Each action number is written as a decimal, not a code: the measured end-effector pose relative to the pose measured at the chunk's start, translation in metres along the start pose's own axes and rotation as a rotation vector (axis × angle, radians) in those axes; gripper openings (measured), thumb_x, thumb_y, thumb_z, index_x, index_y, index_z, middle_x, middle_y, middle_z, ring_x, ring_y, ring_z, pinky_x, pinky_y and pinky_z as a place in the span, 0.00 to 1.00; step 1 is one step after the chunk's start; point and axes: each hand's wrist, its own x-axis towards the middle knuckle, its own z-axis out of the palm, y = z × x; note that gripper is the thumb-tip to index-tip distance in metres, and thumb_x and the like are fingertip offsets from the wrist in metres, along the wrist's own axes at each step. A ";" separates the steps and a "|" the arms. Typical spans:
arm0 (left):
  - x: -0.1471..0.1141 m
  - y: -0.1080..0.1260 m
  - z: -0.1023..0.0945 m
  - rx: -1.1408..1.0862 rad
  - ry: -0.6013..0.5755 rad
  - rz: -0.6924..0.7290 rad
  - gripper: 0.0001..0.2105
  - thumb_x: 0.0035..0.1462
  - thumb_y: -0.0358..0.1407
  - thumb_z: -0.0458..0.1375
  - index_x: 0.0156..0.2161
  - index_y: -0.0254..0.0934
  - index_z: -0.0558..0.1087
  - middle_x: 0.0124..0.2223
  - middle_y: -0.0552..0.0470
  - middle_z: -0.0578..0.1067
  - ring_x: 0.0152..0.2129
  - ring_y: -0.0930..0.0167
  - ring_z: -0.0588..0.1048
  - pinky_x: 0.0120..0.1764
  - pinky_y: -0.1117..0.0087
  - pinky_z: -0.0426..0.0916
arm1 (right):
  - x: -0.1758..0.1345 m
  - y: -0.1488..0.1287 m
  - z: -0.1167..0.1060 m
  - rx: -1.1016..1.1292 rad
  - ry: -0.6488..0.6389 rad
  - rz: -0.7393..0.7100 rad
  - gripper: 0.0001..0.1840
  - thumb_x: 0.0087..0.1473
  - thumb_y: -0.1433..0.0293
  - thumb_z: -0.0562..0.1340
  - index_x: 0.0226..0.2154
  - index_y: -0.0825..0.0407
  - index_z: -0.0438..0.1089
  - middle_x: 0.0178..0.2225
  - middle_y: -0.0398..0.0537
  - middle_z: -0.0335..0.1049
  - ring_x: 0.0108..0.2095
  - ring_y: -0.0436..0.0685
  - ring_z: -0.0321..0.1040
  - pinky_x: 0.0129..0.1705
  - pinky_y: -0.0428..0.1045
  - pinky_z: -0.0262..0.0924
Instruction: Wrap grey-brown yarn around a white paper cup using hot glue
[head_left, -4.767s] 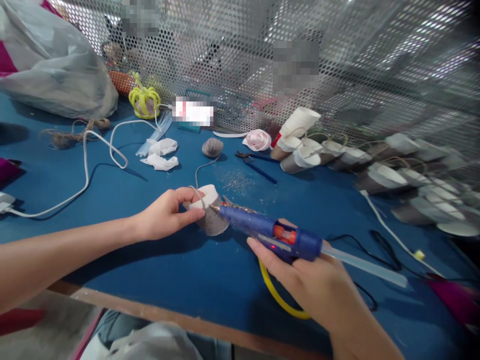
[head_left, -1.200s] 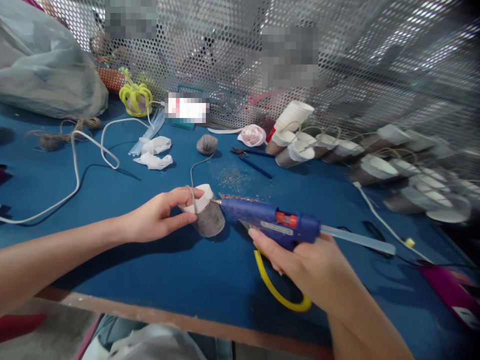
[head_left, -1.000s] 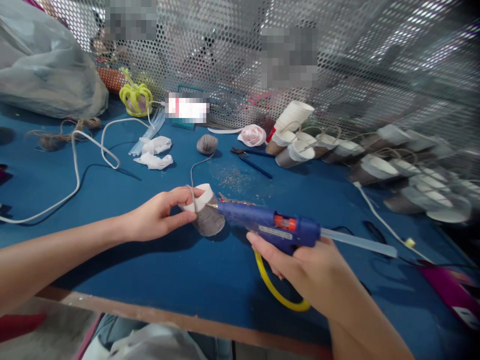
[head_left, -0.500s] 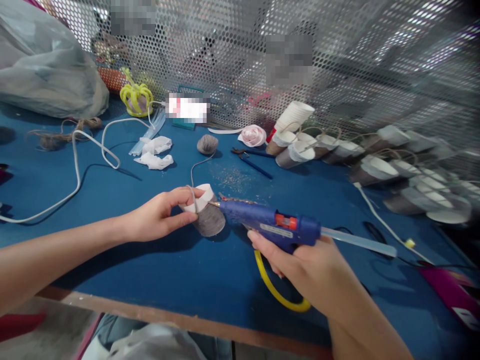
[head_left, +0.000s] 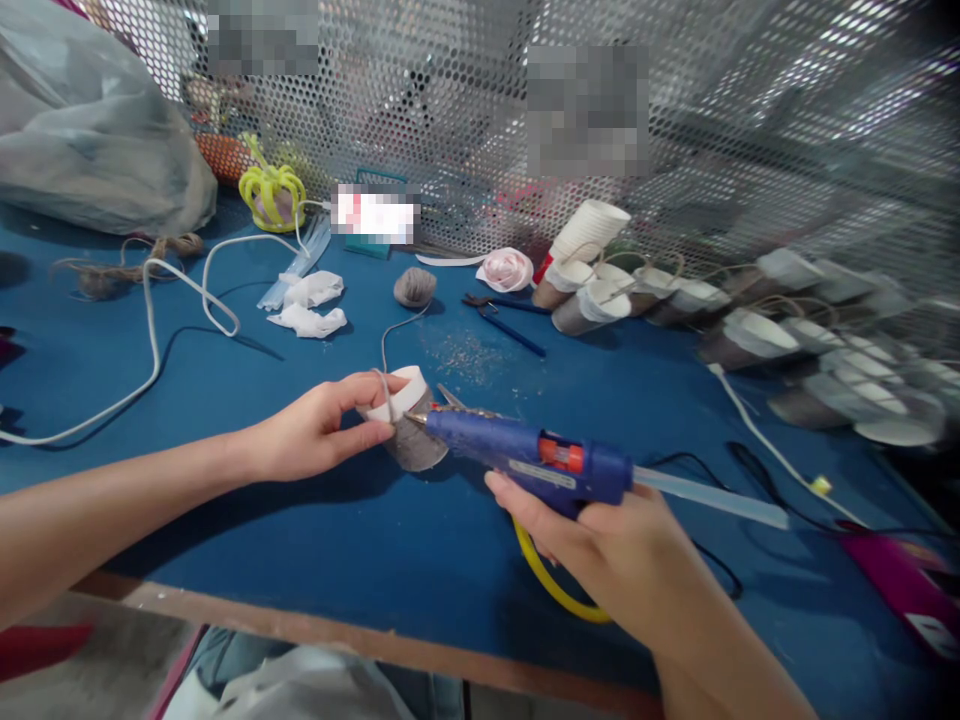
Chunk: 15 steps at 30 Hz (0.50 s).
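Note:
My left hand [head_left: 341,425] grips a small paper cup [head_left: 420,445], its body wrapped in grey cord and its rim bare white. The cup lies tilted, with the fingers at its mouth and the thumb on its side. A grey cord [head_left: 384,345] runs from under the thumb to a ball of grey yarn [head_left: 415,288] farther back. In my right hand [head_left: 592,545] is a blue hot glue gun [head_left: 517,450] with a clear glue stick [head_left: 712,497] out of its rear. Its metal nozzle touches or nearly touches the cup just below the white rim.
Blue-handled pliers [head_left: 510,325], a pink fabric rose [head_left: 505,270] and crumpled white scraps [head_left: 311,305] lie behind the hands. Cord-wrapped cups [head_left: 592,305] stand at right. A yellow ring-shaped handle [head_left: 551,580] shows beneath the right hand. A perforated metal screen [head_left: 450,130] borders the back.
The glue gun and my right hand have shifted slightly left, its nozzle moving along the cup just under the rim. My left hand and the cup have barely moved.

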 end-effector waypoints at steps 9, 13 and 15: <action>0.000 0.001 -0.001 0.016 -0.012 -0.005 0.05 0.56 0.34 0.49 0.31 0.34 0.63 0.51 0.43 0.67 0.53 0.67 0.61 0.52 0.66 0.57 | 0.011 -0.013 -0.007 0.093 -0.037 0.222 0.19 0.55 0.62 0.49 0.25 0.48 0.73 0.14 0.43 0.65 0.22 0.55 0.67 0.28 0.48 0.61; 0.000 0.001 0.000 0.007 -0.003 -0.010 0.05 0.55 0.33 0.49 0.30 0.34 0.63 0.52 0.44 0.67 0.52 0.67 0.62 0.52 0.67 0.56 | 0.014 -0.013 -0.010 0.184 -0.098 0.256 0.18 0.53 0.62 0.50 0.24 0.47 0.73 0.13 0.42 0.65 0.21 0.54 0.66 0.25 0.48 0.61; 0.000 0.001 0.000 -0.003 0.001 -0.010 0.05 0.55 0.33 0.50 0.30 0.34 0.63 0.52 0.44 0.67 0.52 0.67 0.63 0.52 0.67 0.56 | 0.011 -0.010 -0.009 0.200 -0.074 0.290 0.17 0.52 0.61 0.51 0.24 0.46 0.73 0.12 0.42 0.63 0.21 0.54 0.66 0.24 0.48 0.60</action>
